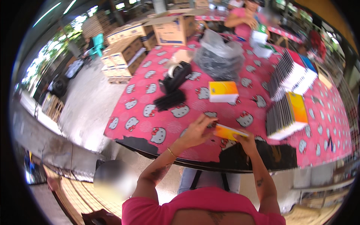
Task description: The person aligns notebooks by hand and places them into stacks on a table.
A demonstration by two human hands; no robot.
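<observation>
A thin orange-and-yellow pad (225, 132) is tilted just above the near edge of the table. My right hand (245, 141) is closed on its right end, thumb on top. At the other end, my left hand (195, 132) has its fingers apart; a small dark shape by its fingertips is too blurred to name. Beyond my hands stands a short stack of orange-covered pads (223, 92). To the left of that stack lie a bundle of thin black strips (170, 100) and a black tape dispenser (178, 77) with a pale roll.
Tall stacks of pads with dark-striped edges (280, 118) stand at the right. A grey plastic bag (219, 56) sits at the far middle. Cardboard boxes (168, 32) are behind it. Another person (243, 20) works across the table. The pink tablecloth (168, 125) is torn at the near edge.
</observation>
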